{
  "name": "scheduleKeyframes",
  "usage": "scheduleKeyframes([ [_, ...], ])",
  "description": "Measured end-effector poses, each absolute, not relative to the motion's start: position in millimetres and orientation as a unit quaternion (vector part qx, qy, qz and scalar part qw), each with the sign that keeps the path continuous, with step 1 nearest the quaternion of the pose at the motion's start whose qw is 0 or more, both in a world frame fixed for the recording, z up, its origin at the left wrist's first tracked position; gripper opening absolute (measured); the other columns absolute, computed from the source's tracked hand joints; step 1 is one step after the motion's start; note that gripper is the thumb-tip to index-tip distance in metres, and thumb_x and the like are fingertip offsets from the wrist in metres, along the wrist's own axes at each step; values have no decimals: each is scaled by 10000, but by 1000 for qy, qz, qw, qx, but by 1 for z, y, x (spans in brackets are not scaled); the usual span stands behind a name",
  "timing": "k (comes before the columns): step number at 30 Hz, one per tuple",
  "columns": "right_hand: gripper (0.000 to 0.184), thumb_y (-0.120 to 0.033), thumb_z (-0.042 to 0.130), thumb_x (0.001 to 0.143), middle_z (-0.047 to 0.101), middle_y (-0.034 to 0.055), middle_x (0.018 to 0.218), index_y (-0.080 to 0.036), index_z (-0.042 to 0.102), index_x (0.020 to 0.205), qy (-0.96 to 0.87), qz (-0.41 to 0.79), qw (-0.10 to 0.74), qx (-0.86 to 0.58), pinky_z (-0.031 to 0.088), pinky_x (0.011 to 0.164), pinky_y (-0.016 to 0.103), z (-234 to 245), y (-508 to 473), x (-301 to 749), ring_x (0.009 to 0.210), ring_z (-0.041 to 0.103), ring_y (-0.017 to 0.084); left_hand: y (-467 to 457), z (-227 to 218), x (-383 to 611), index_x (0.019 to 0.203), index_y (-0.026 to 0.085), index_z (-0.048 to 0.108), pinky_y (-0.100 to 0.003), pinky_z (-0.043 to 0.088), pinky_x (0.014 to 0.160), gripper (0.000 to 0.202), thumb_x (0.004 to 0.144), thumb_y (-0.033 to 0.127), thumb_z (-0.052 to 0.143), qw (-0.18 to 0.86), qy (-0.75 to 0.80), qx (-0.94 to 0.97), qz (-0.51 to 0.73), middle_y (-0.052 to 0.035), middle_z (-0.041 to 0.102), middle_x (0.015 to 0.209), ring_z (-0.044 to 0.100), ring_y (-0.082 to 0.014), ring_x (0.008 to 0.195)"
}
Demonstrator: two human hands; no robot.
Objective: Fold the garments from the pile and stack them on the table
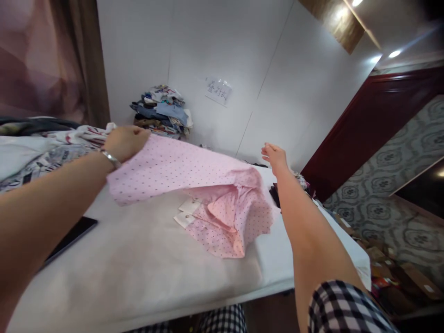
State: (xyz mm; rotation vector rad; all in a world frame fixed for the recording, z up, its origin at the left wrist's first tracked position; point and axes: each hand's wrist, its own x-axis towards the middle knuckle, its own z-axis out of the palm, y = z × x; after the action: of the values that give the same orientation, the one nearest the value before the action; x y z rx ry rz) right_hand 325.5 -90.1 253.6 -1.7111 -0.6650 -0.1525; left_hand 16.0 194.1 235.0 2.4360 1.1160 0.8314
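Observation:
A pink shirt [194, 162] with small dark dots stretches over the white-covered table [132, 273]. My left hand [127, 141], with a silver bracelet at its wrist, is closed on the left end of the shirt and lifts it off the surface. The shirt's right part sags into a bunched fold, and a white buttoned edge shows beneath the raised cloth. My right hand [275, 156] is up in the air beyond the shirt's right end, fingers loosely parted, with no cloth visible in it.
A dark flat tablet-like device [74, 236] lies at left, near my forearm. Heaped clothes [38, 150] cover the left side. A tall stack of folded clothes [163, 111] stands against the white wall, beside a handwritten sign [218, 90]. Boxes [385, 273] sit low at right.

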Motion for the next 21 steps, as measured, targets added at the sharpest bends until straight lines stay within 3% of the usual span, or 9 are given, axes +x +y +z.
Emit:
scheduleKeyframes([
  [4, 299, -429, 592, 758, 680, 37, 817, -160, 703, 826, -398, -42, 506, -764, 459, 753, 316, 200, -116, 298, 787, 591, 168, 158, 179, 23, 1153, 190, 607, -301, 455, 858, 492, 865, 515, 376, 179, 302, 898, 266, -29, 658, 1149, 602, -197, 949],
  [8, 299, -442, 541, 791, 675, 19, 744, -197, 711, 801, -373, -26, 386, -843, 427, 702, 301, 129, -166, 256, 730, 579, 187, 116, 112, 10, 1116, 216, 629, -346, 439, 924, 486, 844, 546, 396, 158, 171, 952, 197, -63, 633, 1217, 580, -250, 1078],
  [13, 387, -508, 554, 800, 652, 40, 808, -210, 676, 1016, -339, -41, 262, -903, 380, 650, 287, 74, -193, 207, 694, 548, 187, 85, 69, 24, 1210, 207, 568, -389, 477, 734, 524, 802, 517, 462, 133, 162, 975, 70, -111, 600, 1199, 631, -270, 877],
  [15, 391, -506, 574, 795, 649, 44, 852, -216, 660, 1043, -359, -40, 238, -902, 363, 654, 277, 67, -192, 193, 729, 548, 189, 84, 67, 36, 1085, 191, 623, -380, 464, 688, 414, 829, 438, 411, 128, 177, 975, 39, -117, 619, 1123, 628, -256, 820],
  [18, 297, -482, 546, 828, 635, 21, 773, -229, 670, 922, -401, 0, 218, -890, 324, 622, 258, 66, -188, 180, 715, 539, 182, 90, 75, 48, 797, 190, 643, -347, 439, 670, 343, 852, 335, 337, 126, 194, 973, 22, -110, 656, 995, 624, -237, 821],
  [21, 315, -490, 491, 866, 625, 8, 700, -243, 665, 953, -398, 49, 250, -881, 302, 589, 248, 65, -185, 172, 663, 541, 175, 99, 94, 50, 705, 199, 593, -317, 400, 620, 357, 863, 348, 309, 122, 212, 969, 30, -96, 673, 914, 618, -227, 797],
])
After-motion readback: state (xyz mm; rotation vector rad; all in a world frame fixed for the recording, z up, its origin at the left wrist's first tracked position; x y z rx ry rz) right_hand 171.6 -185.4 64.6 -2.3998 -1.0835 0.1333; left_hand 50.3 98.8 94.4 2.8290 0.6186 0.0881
